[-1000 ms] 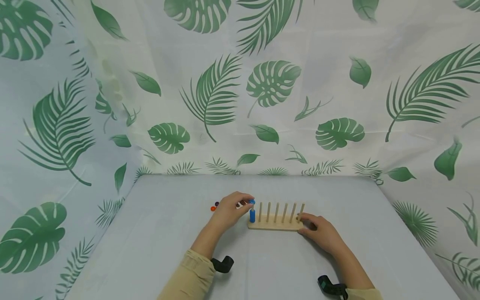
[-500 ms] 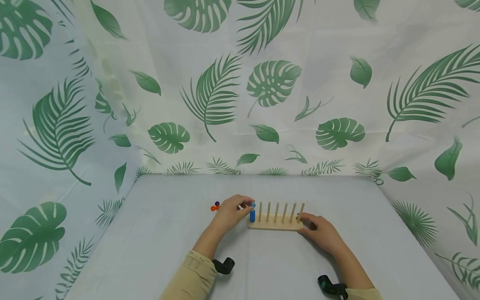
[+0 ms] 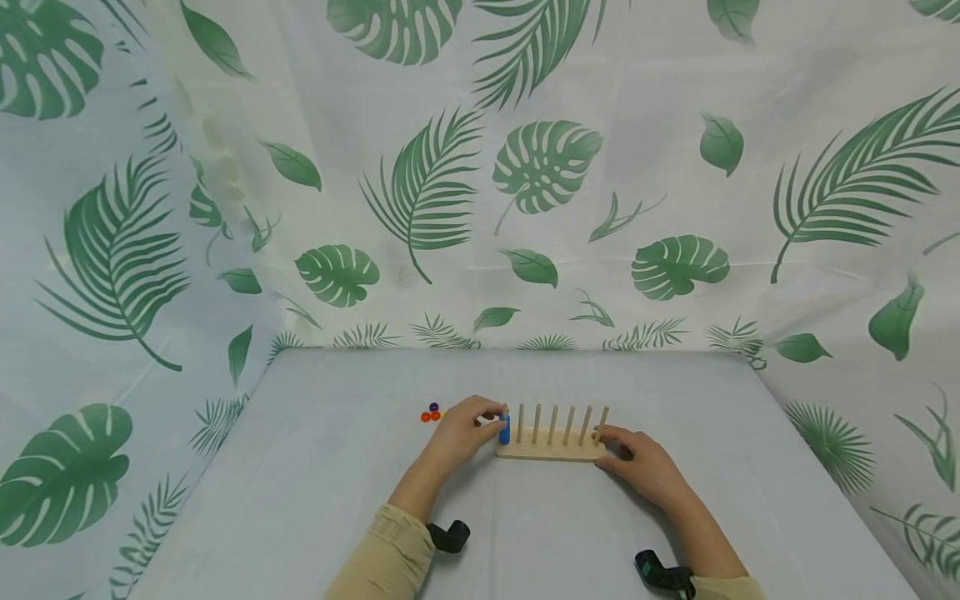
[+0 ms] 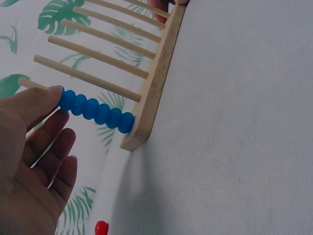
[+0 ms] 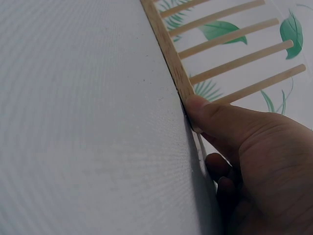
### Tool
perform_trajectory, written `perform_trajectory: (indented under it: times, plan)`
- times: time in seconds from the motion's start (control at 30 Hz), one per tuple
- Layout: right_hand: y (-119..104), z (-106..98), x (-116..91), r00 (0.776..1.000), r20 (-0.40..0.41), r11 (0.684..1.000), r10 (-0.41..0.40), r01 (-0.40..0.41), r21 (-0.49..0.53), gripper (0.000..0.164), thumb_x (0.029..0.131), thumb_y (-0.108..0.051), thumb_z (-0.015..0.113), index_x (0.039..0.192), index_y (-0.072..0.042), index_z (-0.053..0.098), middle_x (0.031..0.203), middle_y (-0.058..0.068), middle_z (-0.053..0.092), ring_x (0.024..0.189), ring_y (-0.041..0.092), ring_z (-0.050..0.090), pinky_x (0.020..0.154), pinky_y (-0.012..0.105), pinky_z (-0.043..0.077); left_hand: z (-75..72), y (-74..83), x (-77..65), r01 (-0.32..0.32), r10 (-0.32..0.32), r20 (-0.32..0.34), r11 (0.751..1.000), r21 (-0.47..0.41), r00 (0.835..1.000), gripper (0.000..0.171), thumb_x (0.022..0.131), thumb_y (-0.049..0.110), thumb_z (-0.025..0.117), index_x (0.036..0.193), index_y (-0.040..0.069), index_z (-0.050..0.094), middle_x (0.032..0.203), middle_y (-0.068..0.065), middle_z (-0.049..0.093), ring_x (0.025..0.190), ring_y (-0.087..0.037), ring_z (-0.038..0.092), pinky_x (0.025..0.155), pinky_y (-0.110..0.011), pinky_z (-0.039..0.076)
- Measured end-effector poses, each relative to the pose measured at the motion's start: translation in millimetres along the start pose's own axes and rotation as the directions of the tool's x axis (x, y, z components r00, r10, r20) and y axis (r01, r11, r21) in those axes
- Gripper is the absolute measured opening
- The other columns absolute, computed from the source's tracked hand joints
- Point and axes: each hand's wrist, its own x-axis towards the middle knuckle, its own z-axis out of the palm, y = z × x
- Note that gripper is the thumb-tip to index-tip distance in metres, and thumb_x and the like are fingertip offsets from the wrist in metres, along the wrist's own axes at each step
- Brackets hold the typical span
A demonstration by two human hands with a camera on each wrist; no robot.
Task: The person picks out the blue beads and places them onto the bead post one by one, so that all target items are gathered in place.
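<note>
A wooden rack (image 3: 551, 451) stands on the table with a row of upright pegs. Blue beads (image 4: 101, 111) are stacked on its leftmost peg, and the tip of that peg (image 4: 29, 83) pokes out above them. With thumb and forefinger, my left hand (image 3: 459, 425) pinches the topmost blue bead (image 4: 62, 98) on this peg; its other fingers are loosely curled and free. My right hand (image 3: 643, 468) grips the right end of the base, thumb on the near edge (image 5: 198, 105). The other pegs (image 3: 555, 423) carry no beads.
Left of my left hand lie several small loose beads (image 3: 426, 417), orange, purple and a bit of yellow. A red bead (image 4: 101, 227) shows low in the left wrist view. Behind the table (image 3: 360, 375) hangs a leaf-patterned cloth (image 3: 450, 308).
My left hand has moved down along the leftmost peg, bringing a blue bead from its top onto the stack. More loose beads show beside the hand. The right hand stays put.
</note>
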Motion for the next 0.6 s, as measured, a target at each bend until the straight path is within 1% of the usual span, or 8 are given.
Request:
perform_trajectory:
  times: [0.2,0.33,0.37,0.47,0.6]
  plan:
    - [0.6,1.0,0.5,1.000,0.002,1.000,-0.003,0.003,-0.002,0.052,0.086,-0.040,0.075,0.131,-0.018,0.062,0.132,0.018,0.061,0.121,0.039,0.057,0.098,0.060,0.045,1.2,-1.5,-1.4,0.023,-0.023,0.004,1.000,-0.010,1.000,0.029,0.095,0.033,0.066,0.122,0.023,0.068,0.120,0.007,0.067,0.110,-0.013,0.062,0.091,-0.032,0.053]
    - [0.6,1.3,0.3,1.000,0.000,1.000,0.002,-0.002,-0.004,0.053,0.085,-0.041,0.075,0.132,-0.019,0.062,0.130,0.017,0.062,0.118,0.037,0.058,0.097,0.059,0.046,-2.4,-4.0,-6.3,0.055,-0.055,0.006,0.998,-0.010,0.998,0.032,0.095,0.035,0.066,0.125,0.025,0.066,0.122,0.008,0.066,0.111,-0.013,0.062,0.093,-0.034,0.053]
    - [0.5,1.4,0.3,1.000,0.001,1.000,0.004,-0.004,-0.003,0.053,0.085,-0.041,0.075,0.132,-0.019,0.062,0.130,0.017,0.062,0.118,0.036,0.058,0.097,0.059,0.046,-3.9,-5.4,-7.6,0.061,-0.061,0.002,0.998,-0.009,0.998,0.031,0.095,0.035,0.066,0.125,0.026,0.066,0.123,0.008,0.066,0.111,-0.013,0.062,0.094,-0.034,0.053]
    - [0.0,1.0,0.1,1.000,0.001,1.000,0.002,-0.002,-0.008,0.053,0.085,-0.041,0.075,0.132,-0.019,0.062,0.130,0.017,0.062,0.117,0.036,0.058,0.096,0.058,0.046,-9.2,-11.6,-11.8,0.054,-0.054,-0.019,0.999,0.006,0.998,0.029,0.096,0.033,0.066,0.123,0.025,0.067,0.122,0.006,0.066,0.110,-0.014,0.062,0.093,-0.036,0.053]
    - [-1.4,-0.1,-0.9,1.000,-0.001,1.000,-0.011,0.011,-0.012,0.052,0.086,-0.039,0.075,0.132,-0.018,0.062,0.128,0.018,0.063,0.114,0.036,0.059,0.095,0.058,0.047,-16.8,-23.2,-16.1,0.044,-0.042,-0.063,0.999,0.028,0.997,0.025,0.095,0.031,0.066,0.119,0.024,0.069,0.116,0.004,0.068,0.103,-0.014,0.062,0.089,-0.035,0.052]
